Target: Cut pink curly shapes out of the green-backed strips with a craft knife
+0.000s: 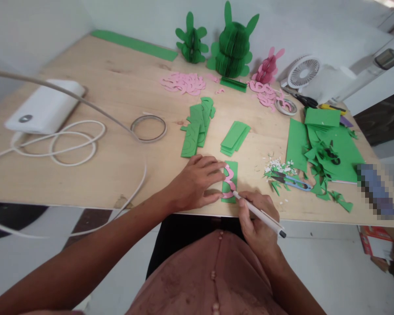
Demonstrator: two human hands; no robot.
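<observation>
A pink curvy paper cutout (pixel 230 174), shaped like a 3, lies on a green paper strip (pixel 234 167) near the table's front edge. My left hand (pixel 198 186) rests flat from the left, fingers spread, with fingertips on the cutout and strip. A white pen (pixel 260 213) is gripped in my right hand (pixel 262 232), its tip touching the cutout's right edge. Just beyond sits a small stack of blank green strips (pixel 234 136). To its left are overlapping green strips (pixel 191 139), some with drawn outlines.
Blue-handled thread snips (pixel 295 181) lie among scraps at right, beside green sheets (pixel 350 151). Pink cutouts (pixel 184 83), green paper figures (pixel 234 48), a pink figure (pixel 267 65) and a small fan (pixel 304 72) stand farther back. A white power bank (pixel 47 105) and cable occupy the left.
</observation>
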